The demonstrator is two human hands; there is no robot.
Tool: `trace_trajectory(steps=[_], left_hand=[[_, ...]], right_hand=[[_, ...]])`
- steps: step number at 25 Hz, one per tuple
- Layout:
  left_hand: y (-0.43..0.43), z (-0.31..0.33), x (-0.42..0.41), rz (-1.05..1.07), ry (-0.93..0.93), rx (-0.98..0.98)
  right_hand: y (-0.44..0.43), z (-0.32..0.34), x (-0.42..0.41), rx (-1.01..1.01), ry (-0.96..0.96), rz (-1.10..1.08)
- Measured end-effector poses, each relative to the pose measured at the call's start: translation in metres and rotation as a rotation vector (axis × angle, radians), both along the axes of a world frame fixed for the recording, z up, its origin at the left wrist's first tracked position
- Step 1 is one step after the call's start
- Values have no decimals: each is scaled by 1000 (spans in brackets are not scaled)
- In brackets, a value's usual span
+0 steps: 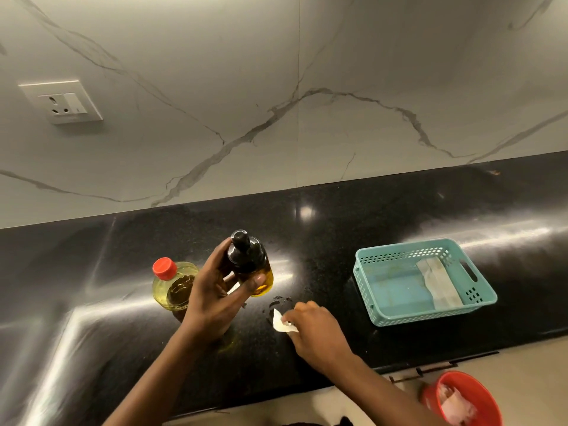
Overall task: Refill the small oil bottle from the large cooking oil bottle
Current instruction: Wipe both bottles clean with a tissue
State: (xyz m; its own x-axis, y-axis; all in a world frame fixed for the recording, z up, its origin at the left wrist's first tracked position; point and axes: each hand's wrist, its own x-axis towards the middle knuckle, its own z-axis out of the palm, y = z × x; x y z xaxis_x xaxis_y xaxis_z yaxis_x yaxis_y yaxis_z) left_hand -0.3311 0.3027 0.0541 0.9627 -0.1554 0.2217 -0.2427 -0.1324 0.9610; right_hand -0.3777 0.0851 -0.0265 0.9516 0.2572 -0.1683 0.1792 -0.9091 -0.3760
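Two bottles tell most of the story here. The small oil bottle (250, 265), amber glass with a black pump cap screwed on, is lifted clear of the black granite counter (338, 216) in the left hand (215, 298), whose fingers and thumb wrap its lower body. Golden oil shows through its lower part; how full it is I cannot tell, since the upper part looks dark. Just beside it, on the person's left, the large cooking oil bottle (173, 284) stands upright on the counter with its red cap (164, 268) on, and yellow oil is visible inside.

With both bottles capped, the pouring looks finished, in my judgement, and the work has moved to cleaning up. The right hand (313, 330) is closed around a crumpled white tissue (281, 321), pressed to the counter beside a few wet droplets (279, 299) that read as spilled oil, directly below where the small bottle hangs.

What seems left: wiping those last drops, setting the small bottle back down, and disposing of the tissue.

Farther to the right, well apart from the bottles, a teal plastic basket (372, 305) sits on the counter with a folded cloth (439, 282) lying inside. Below the counter edge, a red bin (488, 404) holds what looks like crumpled paper.
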Motion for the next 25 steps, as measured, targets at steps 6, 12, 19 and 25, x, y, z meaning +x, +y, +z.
trace_trajectory(steps=[6,12,19,25], left_hand=[[-15,-10,5,11,74,-11],[-34,-25,25,47,137,26],[-66,-42,79,80,176,33],[-82,-67,142,124,272,70]], right_hand=[[-12,3,7,-16,337,8],[-39,42,43,395,208,-189],[-24,57,113,532,28,-218],[-26,33,173,510,31,-326]])
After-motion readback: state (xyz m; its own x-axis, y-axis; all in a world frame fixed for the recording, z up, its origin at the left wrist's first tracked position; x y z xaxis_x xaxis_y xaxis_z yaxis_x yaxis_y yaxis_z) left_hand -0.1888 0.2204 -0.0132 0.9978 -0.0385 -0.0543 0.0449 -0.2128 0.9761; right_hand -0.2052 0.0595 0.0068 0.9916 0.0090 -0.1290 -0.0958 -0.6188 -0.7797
